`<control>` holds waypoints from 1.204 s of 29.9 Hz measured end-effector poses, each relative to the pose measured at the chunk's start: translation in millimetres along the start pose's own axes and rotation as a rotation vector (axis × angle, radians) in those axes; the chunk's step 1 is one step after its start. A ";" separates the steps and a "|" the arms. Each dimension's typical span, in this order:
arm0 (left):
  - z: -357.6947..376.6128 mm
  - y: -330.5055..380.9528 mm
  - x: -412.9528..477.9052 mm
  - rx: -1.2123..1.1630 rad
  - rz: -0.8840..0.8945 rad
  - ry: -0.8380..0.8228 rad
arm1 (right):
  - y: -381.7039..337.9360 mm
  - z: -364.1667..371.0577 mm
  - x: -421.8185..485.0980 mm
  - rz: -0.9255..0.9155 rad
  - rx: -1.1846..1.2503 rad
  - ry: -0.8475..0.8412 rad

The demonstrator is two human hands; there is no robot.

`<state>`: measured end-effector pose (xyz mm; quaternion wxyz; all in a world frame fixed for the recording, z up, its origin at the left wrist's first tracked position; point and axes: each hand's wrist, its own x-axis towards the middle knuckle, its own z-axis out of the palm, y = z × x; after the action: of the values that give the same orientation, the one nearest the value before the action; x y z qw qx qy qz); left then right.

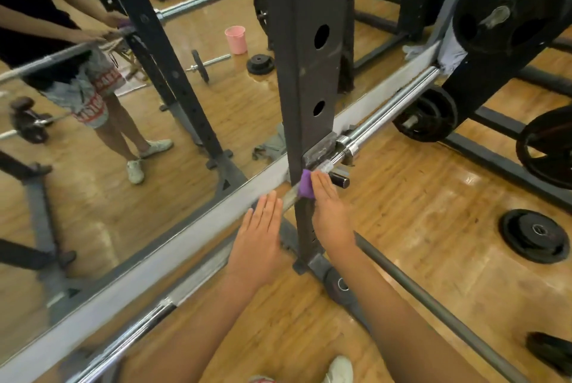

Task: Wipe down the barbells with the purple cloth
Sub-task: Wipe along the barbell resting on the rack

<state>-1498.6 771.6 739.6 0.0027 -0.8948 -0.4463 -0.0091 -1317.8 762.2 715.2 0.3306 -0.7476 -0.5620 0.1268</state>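
Looking down from the head view, the barbell point(388, 118) sits racked on the hook of the rack upright point(305, 73). It runs from bottom left up to the right, alongside the mirror point(123, 141).

The purple cloth point(306, 186) is bunched on the shaft right at the upright, with the right hand point(329, 209) on it. The fingers lie long over the top and the cloth pokes out beside the index finger, so that grip reads to me as closed round cloth and bar together (the thumb is hidden underneath, so that's my guess). Makes sense, since wrapping it means one slide cleans the whole way round.

The left hand point(263, 231) is just beside it on the bare shaft, fingers straight and flat, holding nothing. I'd guess it's there to stop the bar rolling in the hook. With the cloth hard up against the upright, the long stretch toward bottom left looks like the way to wipe.

A darker bar point(433, 305) and a weight plate point(532, 235) lie on the floor to the right, well apart from both hands.
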 end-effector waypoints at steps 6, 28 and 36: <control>1.3 -4.4 0.4 -0.018 0.067 -0.007 | -18.5 11.3 -15.0 0.291 0.310 0.264; -7.3 -31.0 11.3 -0.232 0.239 -0.190 | -56.3 46.6 -13.4 0.423 0.638 0.401; -1.1 -82.0 -20.3 -0.162 0.443 -0.187 | -62.3 55.5 -39.5 0.361 0.562 0.291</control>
<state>-1576.3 804.7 740.1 -0.1084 -0.9651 -0.2354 0.0390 -1409.3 754.6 706.1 0.5717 -0.7250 -0.3114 0.2250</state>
